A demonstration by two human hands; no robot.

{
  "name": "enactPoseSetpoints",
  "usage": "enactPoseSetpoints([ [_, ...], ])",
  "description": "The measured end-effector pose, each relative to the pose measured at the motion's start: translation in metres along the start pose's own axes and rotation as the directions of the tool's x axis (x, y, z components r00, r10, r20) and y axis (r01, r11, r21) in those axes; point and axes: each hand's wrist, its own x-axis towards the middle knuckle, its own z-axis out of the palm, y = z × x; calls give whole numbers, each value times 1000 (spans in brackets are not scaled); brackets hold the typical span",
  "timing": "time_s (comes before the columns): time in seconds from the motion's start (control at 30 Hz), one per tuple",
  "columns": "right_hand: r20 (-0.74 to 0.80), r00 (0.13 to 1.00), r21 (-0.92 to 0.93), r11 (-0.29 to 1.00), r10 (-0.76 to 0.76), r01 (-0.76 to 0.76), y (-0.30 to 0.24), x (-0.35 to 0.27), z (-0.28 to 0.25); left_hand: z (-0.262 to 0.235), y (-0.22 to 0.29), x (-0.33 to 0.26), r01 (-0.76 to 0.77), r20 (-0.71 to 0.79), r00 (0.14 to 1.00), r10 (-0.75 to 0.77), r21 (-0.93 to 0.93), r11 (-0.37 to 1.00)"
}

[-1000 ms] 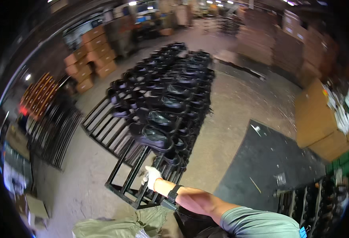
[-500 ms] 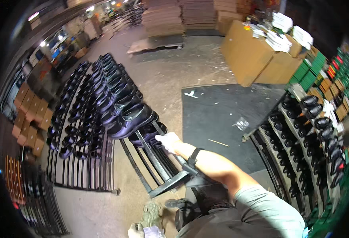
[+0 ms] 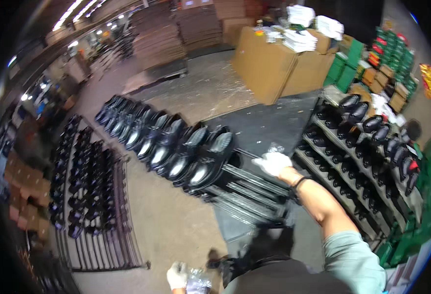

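Note:
My right hand [image 3: 273, 163], in a white glove, is closed round the top rail at the near end of a black metal shoe rack [image 3: 247, 201]. Its bars are smeared by motion. Shiny black shoes [image 3: 208, 161] stand in a line along the rack's top, the nearest just left of my hand. Low in the view, my left hand [image 3: 177, 275], also white-gloved, is closed beside a crinkled clear plastic bag [image 3: 198, 280] with something pale in it. The bag appears to be in its grip, though the fingers are partly hidden.
Another loaded shoe rack [image 3: 85, 191] stands to the left, and a tiered one [image 3: 357, 161] to the right. Behind are large cardboard sheets [image 3: 264, 63], stacked flat cardboard [image 3: 159, 39] and green boxes [image 3: 343, 66]. A dark mat [image 3: 269, 122] covers part of the floor.
The held rack has swung round to the right, its shoes now slanting across the middle. My right hand has gone right with it. The view has turned as well.

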Motion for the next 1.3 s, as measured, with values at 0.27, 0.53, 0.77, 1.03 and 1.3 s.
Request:
enactPoseSetpoints([
  [0.27, -471, 872, -222, 939, 135, -265, 252, -92, -3, 35, 114, 96, -49, 123, 990, 71, -177, 983],
  [0.53, -701, 624, -180, 760, 347, -625, 298, -233, 10, 53, 138, 176, -284, 229, 913, 338, -239, 928],
  [0.77, -616, 710, -14, 896, 341, -443, 181, -348, 93, 65, 158, 268, -411, 441, 762, 475, -238, 880],
  [1.03, -611, 605, -132, 688, 511, -714, 133, -379, 90, 20, 150, 377, -458, 486, 696, 528, -266, 848],
  [1.3, -815, 161, 254, 594, 556, -763, 140, -363, 141, -74, 102, 407, -286, 384, 871, 306, -110, 952],
])
